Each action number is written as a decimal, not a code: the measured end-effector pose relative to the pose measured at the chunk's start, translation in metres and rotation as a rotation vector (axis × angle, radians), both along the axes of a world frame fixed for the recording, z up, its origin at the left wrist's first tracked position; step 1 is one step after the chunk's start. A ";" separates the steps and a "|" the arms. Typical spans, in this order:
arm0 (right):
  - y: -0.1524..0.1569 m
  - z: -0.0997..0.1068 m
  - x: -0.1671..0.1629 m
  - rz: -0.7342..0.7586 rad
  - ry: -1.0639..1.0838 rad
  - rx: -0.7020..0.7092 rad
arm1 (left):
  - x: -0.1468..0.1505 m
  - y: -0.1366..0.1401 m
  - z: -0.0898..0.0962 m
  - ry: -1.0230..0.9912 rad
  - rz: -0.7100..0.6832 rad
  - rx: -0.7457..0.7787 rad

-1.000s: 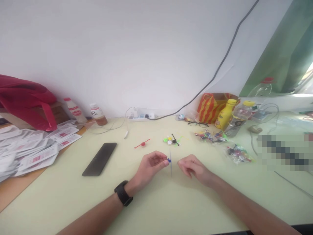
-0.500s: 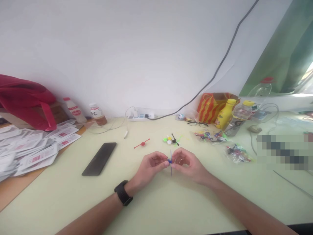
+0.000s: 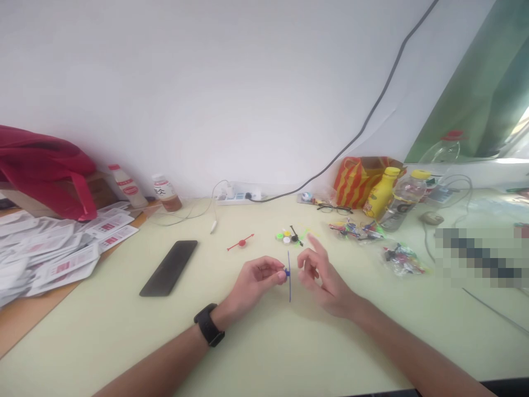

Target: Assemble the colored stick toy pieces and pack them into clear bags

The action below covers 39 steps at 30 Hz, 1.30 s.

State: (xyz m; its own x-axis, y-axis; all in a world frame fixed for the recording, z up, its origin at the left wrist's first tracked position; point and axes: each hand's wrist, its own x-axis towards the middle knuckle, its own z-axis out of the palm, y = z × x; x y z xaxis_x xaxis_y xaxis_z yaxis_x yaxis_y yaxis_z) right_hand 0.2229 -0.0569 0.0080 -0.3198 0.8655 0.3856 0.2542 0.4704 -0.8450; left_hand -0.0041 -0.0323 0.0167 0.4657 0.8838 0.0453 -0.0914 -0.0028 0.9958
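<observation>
Left hand [image 3: 257, 280]: grip pinched down, thumb and fingertips on the hub of a blue piece [image 3: 288, 273], which sits between the 2 hands, above the bench [image 3: 248, 353], its thin bar standing roughly upright in view. Right hand [image 3: 328, 284]: grip slack, fingers half curled, index pointing out, no hold on anything I can see; just beside the bar, not touching.

Bench is pale green. Beyond the hands: red arrow piece [image 3: 242, 243], a cluster of small discs [image 3: 286, 241], black arrow piece [image 3: 294, 239]. Phone [image 3: 168, 268] at left, 2 clear bags of parts [image 3: 405, 259] at right. Power strip [image 3: 237, 197] along the white wall [image 3: 185, 99], white packets [image 3: 61, 264] far left.

Hub mostly covered by left fingertips, detail too small to read. Yellow-green piece [image 3: 306, 233] by the right index is faint. Pixelated patch far right, can't make it out.

Vs 0.5 s ago: right fingers were on the blue piece, now off it with index raised. Left hand hasn't shifted noticeably.
</observation>
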 end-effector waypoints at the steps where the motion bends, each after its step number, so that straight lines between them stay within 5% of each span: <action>1: 0.001 0.000 0.001 0.006 -0.034 -0.044 | 0.000 -0.001 0.001 0.003 0.002 -0.003; 4: 0.003 0.003 0.002 0.006 -0.027 -0.149 | 0.001 -0.002 0.005 0.007 0.013 -0.013; 10: 0.004 0.012 -0.003 0.012 0.134 -0.155 | 0.001 -0.003 0.006 0.018 0.022 0.004; 20: 0.002 0.009 -0.011 0.074 0.115 -0.186 | 0.001 -0.002 0.005 -0.001 -0.013 0.022; 32: -0.002 -0.004 -0.003 -0.077 -0.022 0.147 | 0.001 -0.001 0.004 -0.004 0.006 -0.001; 39: 0.002 0.004 -0.001 0.123 -0.061 -0.118 | 0.000 -0.001 0.004 0.017 0.005 0.011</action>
State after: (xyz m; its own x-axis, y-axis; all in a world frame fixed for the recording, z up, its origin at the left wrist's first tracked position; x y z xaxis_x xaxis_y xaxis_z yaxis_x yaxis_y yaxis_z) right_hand 0.2215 -0.0550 0.0121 -0.4458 0.8565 0.2602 0.2536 0.3996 -0.8809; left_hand -0.0036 -0.0336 0.0209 0.4616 0.8858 0.0472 -0.0748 -0.0142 0.9971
